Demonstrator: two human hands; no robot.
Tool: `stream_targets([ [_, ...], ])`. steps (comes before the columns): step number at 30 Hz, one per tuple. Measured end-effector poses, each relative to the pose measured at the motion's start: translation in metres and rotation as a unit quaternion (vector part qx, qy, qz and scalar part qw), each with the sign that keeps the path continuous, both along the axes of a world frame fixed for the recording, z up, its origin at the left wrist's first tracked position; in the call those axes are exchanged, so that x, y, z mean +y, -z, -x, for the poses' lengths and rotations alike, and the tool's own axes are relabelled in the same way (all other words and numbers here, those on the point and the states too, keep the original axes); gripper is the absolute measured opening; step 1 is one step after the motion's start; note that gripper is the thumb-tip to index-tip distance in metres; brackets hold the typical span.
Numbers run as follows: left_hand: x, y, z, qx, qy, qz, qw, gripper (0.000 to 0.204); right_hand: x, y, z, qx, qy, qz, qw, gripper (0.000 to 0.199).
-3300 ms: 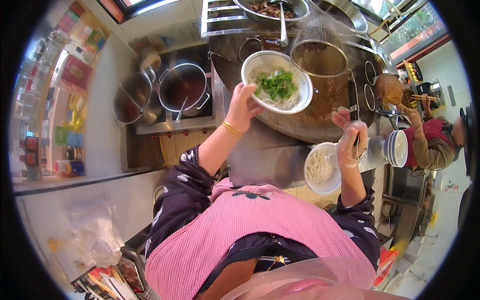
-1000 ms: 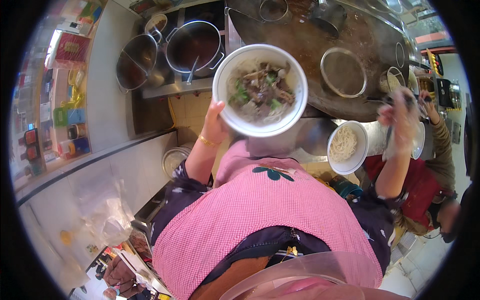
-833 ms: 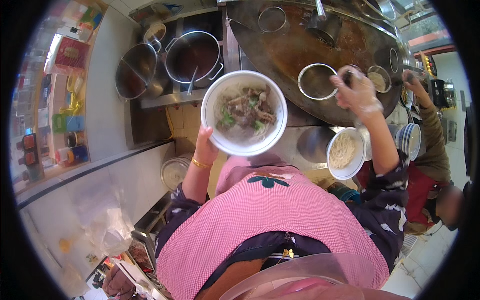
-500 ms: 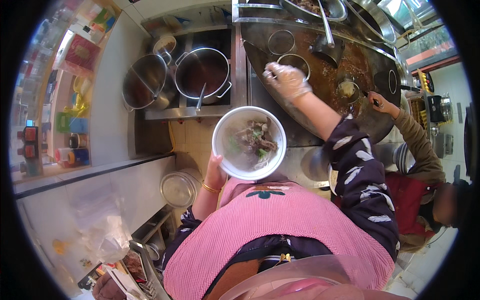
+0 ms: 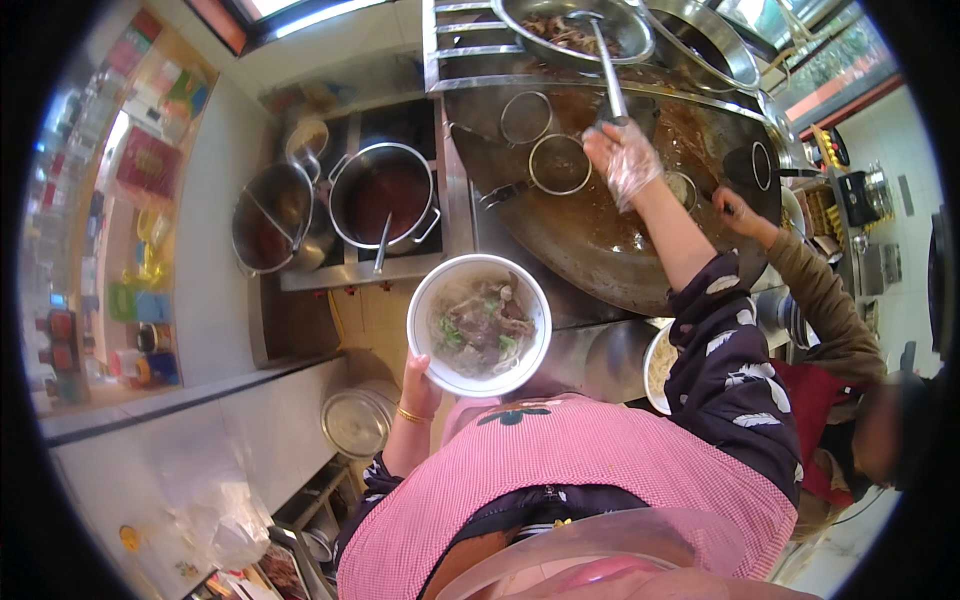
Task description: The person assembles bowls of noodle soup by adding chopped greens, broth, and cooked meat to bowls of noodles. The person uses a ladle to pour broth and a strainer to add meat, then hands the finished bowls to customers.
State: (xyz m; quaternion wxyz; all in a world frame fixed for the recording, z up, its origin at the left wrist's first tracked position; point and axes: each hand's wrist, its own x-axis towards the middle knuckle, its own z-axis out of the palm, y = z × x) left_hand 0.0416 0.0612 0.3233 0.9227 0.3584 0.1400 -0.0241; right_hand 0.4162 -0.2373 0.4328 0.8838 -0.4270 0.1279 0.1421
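My left hand [image 5: 420, 388] grips the lower left rim of a white bowl [image 5: 425, 345], which holds noodles, meat pieces, chopped greens and broth. Clear plastic covers my right hand [image 5: 628, 165], its fingers stretched out over the large pan [image 5: 580, 250] of brown broth. They are beside the lower part of a metal ladle [image 5: 610, 85], whose dark head is partly hidden by the hand. Just left of that hand lies a round wire strainer [image 5: 587, 176]; another strainer [image 5: 526, 94] is behind it.
A co-worker's hand [image 5: 735, 212] holds a handle at the pan's right side. Back left stand a two-handled pot [image 5: 427, 178] of dark red liquid and a steel pot [image 5: 238, 225]. A metal basin [image 5: 505, 14] of meat sits behind the pan. A noodle bowl [image 5: 650, 375] is near my right sleeve.
My right hand has moved right, toward the ladle, and its fingers have opened out. In the picture, the held bowl sits slightly lower and farther left. The view has shifted.
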Motion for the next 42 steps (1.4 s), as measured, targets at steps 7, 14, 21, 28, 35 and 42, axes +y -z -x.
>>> stream_targets([
  [7,-0.026,-0.011,-0.044,-0.021,0.005,0.014,1.0,0.07,-0.009,-0.098,-0.055,0.009,-0.049,0.055,0.997,0.009],
  [14,-0.048,-0.026,-0.103,-0.053,0.001,-0.032,0.998,0.062,-0.097,-0.117,0.102,-0.23,-0.039,0.211,0.949,0.039],
  [21,-0.06,-0.034,-0.119,-0.042,-0.023,-0.064,0.997,0.066,-0.16,-0.12,0.246,-0.018,-0.009,0.492,0.87,0.025],
  [28,-0.056,-0.013,-0.124,-0.074,0.018,-0.084,0.994,0.063,-0.18,-0.011,0.219,-0.029,-0.141,0.474,0.869,0.024],
  [35,-0.06,-0.03,-0.126,-0.068,0.053,-0.067,0.994,0.065,-0.169,0.064,0.172,-0.018,-0.208,0.649,0.732,0.023],
  [42,-0.067,-0.049,-0.127,-0.069,0.039,-0.06,0.995,0.065,-0.188,0.024,0.216,0.144,-0.142,0.243,0.949,0.031],
])
